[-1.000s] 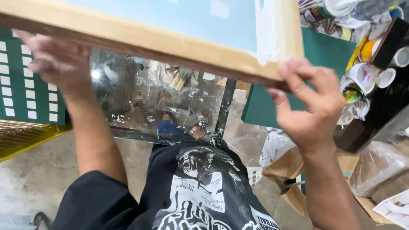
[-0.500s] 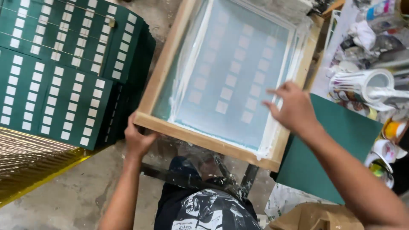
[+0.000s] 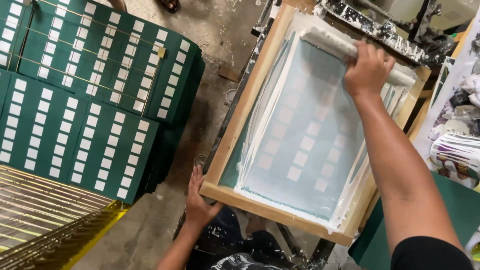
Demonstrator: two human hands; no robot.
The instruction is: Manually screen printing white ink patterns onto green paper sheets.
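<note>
Looking down: I see 2 bare hands at a wooden printing frame (image 3: 235, 192) that lies flat below me.
Left hand (image 3: 199, 202): clenched on the near left corner of the frame, thumb on top of the wood, fingers under the edge.
Right hand (image 3: 366, 70): closed around the white-smeared squeegee (image 3: 327, 41), knuckles up, arm stretched across the mesh.
Squeegee: lying across the far end of the frame, just beside the paint-spattered metal clamp (image 3: 380, 27).
Mesh (image 3: 305, 145): pale blue-green, with rows of small light squares showing through; white ink streaks run along its left, near and right borders.
Frame position: tilted a little to the right in my view, its far end at the clamp, its near edge above my dark printed shirt (image 3: 240, 260).
Green sheets (image 3: 95, 95): stacks printed with rows of white squares, spread out on the left, well apart from the frame.
Drying rack (image 3: 45, 215): thin wires with a yellow edge, at the lower left, below the sheets.
Floor (image 3: 200, 30): grey concrete, between the sheets and the frame.
Right edge: crumpled white rags (image 3: 457, 150) and a green sheet (image 3: 457, 210) beside the frame.
</note>
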